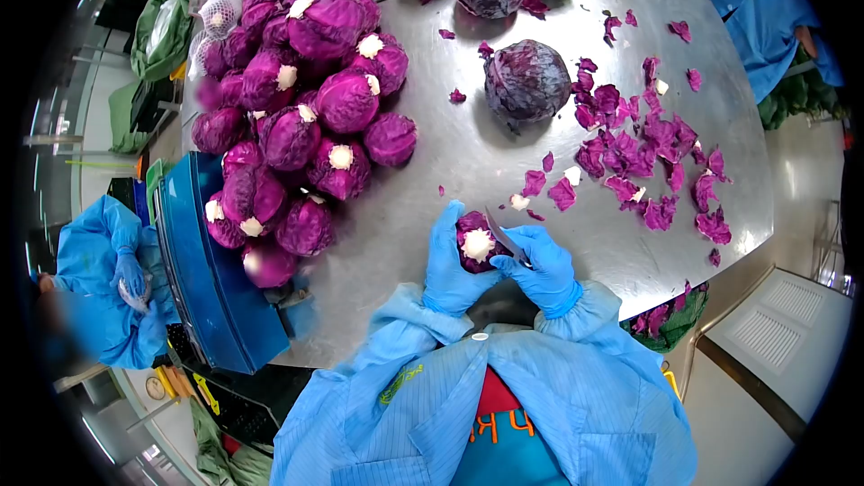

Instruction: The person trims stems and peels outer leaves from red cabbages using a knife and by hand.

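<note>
Cabbage sits in your left hand near the edge of the table, pale stem end up, seemingly so the knife can reach it; trimmed heads lie heaped at your left, likely to separate them from the loose leaves. Your left hand half-curls around its side; your right hand is closed on the knife.

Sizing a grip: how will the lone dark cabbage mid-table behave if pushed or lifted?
The dark cabbage would probably roll if nudged: it looks nearly round, on a flat table. Likely stiff and fairly heavy for its size, since its leaves look tightly wrapped. A hard grip might tear outer leaves; torn scraps lie beside it.
</note>
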A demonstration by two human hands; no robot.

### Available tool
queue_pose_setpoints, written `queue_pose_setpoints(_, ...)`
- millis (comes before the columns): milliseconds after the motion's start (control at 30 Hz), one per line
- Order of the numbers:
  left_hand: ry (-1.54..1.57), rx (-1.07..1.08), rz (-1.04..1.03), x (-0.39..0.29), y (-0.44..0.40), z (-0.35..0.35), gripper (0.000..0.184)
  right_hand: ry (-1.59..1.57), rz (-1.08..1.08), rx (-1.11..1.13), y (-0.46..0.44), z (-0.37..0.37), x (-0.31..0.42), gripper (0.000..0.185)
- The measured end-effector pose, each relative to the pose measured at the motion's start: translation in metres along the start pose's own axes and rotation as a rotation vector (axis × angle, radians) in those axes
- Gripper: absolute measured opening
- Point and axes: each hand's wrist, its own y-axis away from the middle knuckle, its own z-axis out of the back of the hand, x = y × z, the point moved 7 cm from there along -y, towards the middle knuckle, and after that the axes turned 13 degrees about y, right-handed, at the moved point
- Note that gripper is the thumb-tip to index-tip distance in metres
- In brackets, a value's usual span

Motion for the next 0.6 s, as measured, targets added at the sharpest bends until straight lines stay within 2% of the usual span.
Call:
queue_pose_setpoints(67, -0.042, 0.034, 0.076, 0.014, 0.004, -0.002, 0.110, -0.050, -0.097, 0.084, 0.006, -0.010, -0.019, 0.042)
queue_pose_setpoints(167, -0.006, 0.081, 0.053, 0.024, 0.014, -0.006, 0.110, -0.120, -0.151, 0.208, 0.013, -0.027, -0.044, 0.037)
queue_pose_setpoints(300, -0.204, 0.151, 0.041, 0.016, 0.014, -0.013, 0.104, -0.215, -0.260, 0.394, 0.021, -0.037, -0.064, 0.035)
queue_pose_setpoints(467, -0.214, 0.172, 0.107, 0.022, 0.016, -0.021, 0.108, -0.145, -0.187, 0.323, 0.024, -0.036, -0.069, 0.033)
queue_pose_setpoints(600, -0.091, 0.224, 0.303, 0.036, 0.021, -0.026, 0.108, -0.180, -0.145, 0.246, 0.028, -0.031, -0.072, 0.031)
